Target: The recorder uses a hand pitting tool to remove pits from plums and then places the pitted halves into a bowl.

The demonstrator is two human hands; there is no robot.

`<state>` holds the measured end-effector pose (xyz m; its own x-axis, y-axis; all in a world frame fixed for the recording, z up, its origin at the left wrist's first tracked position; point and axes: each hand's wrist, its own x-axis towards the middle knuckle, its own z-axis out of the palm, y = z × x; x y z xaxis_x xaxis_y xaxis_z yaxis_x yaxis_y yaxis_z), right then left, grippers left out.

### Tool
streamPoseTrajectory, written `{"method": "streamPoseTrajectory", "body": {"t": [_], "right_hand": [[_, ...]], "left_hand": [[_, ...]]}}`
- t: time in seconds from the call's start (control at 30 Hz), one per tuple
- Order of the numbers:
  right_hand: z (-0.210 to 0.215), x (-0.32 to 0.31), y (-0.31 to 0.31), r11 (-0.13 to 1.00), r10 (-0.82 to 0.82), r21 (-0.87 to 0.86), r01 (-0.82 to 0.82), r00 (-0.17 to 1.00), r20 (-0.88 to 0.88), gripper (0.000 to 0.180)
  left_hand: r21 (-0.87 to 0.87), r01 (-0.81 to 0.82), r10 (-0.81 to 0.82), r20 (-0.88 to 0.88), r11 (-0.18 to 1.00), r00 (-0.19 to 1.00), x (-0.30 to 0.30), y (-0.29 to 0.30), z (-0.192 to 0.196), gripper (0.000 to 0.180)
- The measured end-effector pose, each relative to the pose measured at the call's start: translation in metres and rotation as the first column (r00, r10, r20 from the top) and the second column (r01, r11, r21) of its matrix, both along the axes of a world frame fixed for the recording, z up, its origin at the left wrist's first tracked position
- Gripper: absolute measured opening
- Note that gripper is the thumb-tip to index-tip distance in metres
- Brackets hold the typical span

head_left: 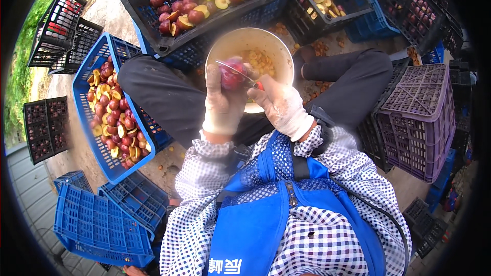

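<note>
Over a cream-coloured bucket point(290, 64), my gloved left hand point(223, 110) is closed around a dark red plum point(232, 77). My gloved right hand point(284, 108) grips a small knife point(259, 85) by its red handle. The thin blade lies across the plum; how deep it sits in the fruit I cannot tell. Inside the bucket are yellowish-orange bits point(263, 61), perhaps pits with flesh. Ahead of me, a black crate point(164, 49) holds whole and cut plums, their yellow flesh showing. To my left stands a blue crate point(88, 135) full of halved plums.
Beyond the bucket on the right, another black crate point(332, 22) holds cut plums. A purple crate point(417, 117) stands at my right, and blue crates point(99, 225) lie tipped at the lower left. My bent legs point(158, 89) flank the bucket. Scraps litter the floor.
</note>
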<state>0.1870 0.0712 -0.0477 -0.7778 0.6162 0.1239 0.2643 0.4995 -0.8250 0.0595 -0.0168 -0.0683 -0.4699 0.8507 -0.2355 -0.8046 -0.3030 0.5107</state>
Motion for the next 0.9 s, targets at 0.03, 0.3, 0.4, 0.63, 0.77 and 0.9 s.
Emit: {"method": "streamPoseTrajectory", "body": {"t": [0.03, 0.3, 0.4, 0.63, 0.77, 0.9], "right_hand": [[-0.002, 0.000, 0.001, 1.000, -0.003, 0.018, 0.003, 1.000, 0.009, 0.033], [-0.017, -0.007, 0.010, 0.941, 0.183, -0.281, -0.188, 0.982, -0.045, 0.034], [-0.015, -0.011, 0.004, 0.923, 0.168, -0.322, -0.211, 0.973, -0.157, 0.033], [-0.004, -0.007, 0.039, 0.686, 0.366, -0.615, -0.389, 0.915, -0.171, 0.037], [-0.022, -0.019, 0.017, 0.797, 0.247, -0.426, -0.429, 0.874, -0.417, 0.042], [-0.037, -0.015, 0.019, 0.689, 0.155, -0.620, -0.376, 0.912, -0.380, 0.045]], "left_hand": [[-0.001, 0.003, -0.003, 0.005, 1.000, 1.000, 0.001, -0.001, 0.002, 0.067], [-0.213, -0.046, -0.054, -0.442, 0.976, 0.895, -0.002, -0.003, 0.012, 0.052], [-0.082, -0.070, 0.055, -0.166, 0.994, 0.984, 0.004, 0.003, 0.015, 0.048], [-0.537, -0.091, -0.403, -0.725, 0.839, 0.559, -0.019, 0.010, 0.055, 0.044], [-0.079, -0.064, 0.031, -0.362, 0.995, 0.932, -0.001, 0.012, 0.039, 0.048], [-0.533, -0.134, -0.397, -0.753, 0.835, 0.525, -0.018, 0.016, 0.064, 0.049]]}}
